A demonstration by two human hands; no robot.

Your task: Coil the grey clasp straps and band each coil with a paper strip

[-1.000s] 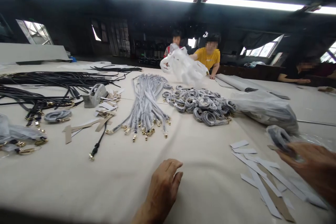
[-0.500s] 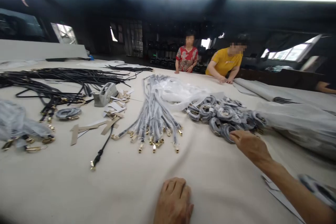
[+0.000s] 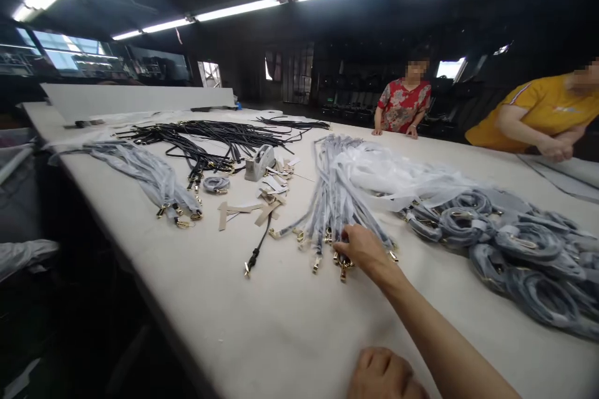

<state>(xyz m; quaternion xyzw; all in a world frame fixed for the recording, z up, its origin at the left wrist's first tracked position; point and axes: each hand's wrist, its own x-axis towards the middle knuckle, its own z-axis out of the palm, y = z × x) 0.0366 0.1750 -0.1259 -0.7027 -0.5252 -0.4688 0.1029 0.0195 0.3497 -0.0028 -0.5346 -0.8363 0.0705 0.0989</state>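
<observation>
My right hand [image 3: 367, 250] reaches into a fanned bunch of grey straps [image 3: 334, 184] wrapped in clear plastic, with gold metal clasps at the near ends. Its thumb and fingers close around one strap just above the clasp; the fingertips are partly hidden. At the bottom edge, my left hand [image 3: 386, 377] rests palm down on the table, fingers loosely bent, with nothing visible in it. To the right of the bunch lies a pile of coiled grey straps [image 3: 528, 243]. A single black strap [image 3: 262, 240] with a gold clasp lies to the left.
A grey tape dispenser [image 3: 260, 163] stands beside scattered card strips [image 3: 241, 207]. Black straps [image 3: 219, 137] and another plastic-wrapped bunch [image 3: 145, 171] lie further left. White plastic sheeting [image 3: 397, 171] covers part of the table [image 3: 262, 330]. Two people stand across it.
My right hand has moved left from the coiled straps to the fanned bunch and closed on a strap. The view has turned left. My left hand stays on the table.
</observation>
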